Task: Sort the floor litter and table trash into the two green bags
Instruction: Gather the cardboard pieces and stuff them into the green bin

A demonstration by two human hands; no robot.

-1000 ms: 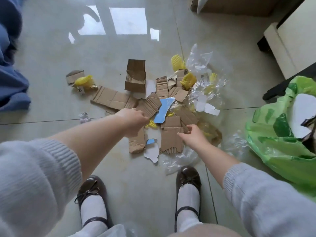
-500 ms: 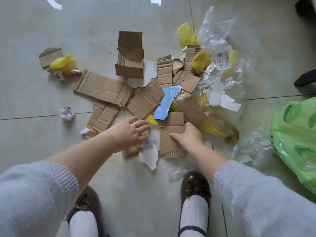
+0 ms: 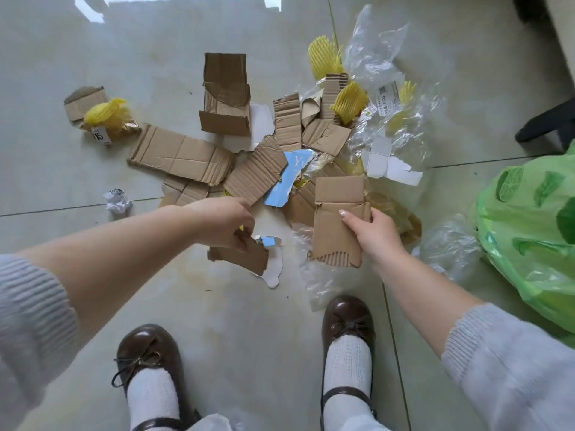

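Torn cardboard pieces (image 3: pixel 183 157), yellow foam nets (image 3: pixel 348 102), clear plastic wrap (image 3: pixel 376 57) and white paper scraps lie in a heap on the tiled floor. My right hand (image 3: pixel 373 233) grips a folded cardboard piece (image 3: pixel 337 213), lifted off the heap, thumb on top. My left hand (image 3: pixel 228 223) pinches the upper edge of a smaller cardboard strip (image 3: pixel 242 258) that lies over a white and blue paper scrap (image 3: pixel 273 269). A green bag (image 3: pixel 529 237) printed with leaves sits open at the right edge.
A crumpled white paper ball (image 3: pixel 117 202) lies left of my left arm. A yellow net with a price tag (image 3: pixel 105 118) sits at the far left on a cardboard scrap. My two brown shoes (image 3: pixel 348 325) stand just below the heap. Dark furniture legs (image 3: pixel 547 126) stand at right.
My right hand has closed on the folded cardboard piece and raised it from the floor. My left hand has taken hold of the small cardboard strip. The camera has moved closer.
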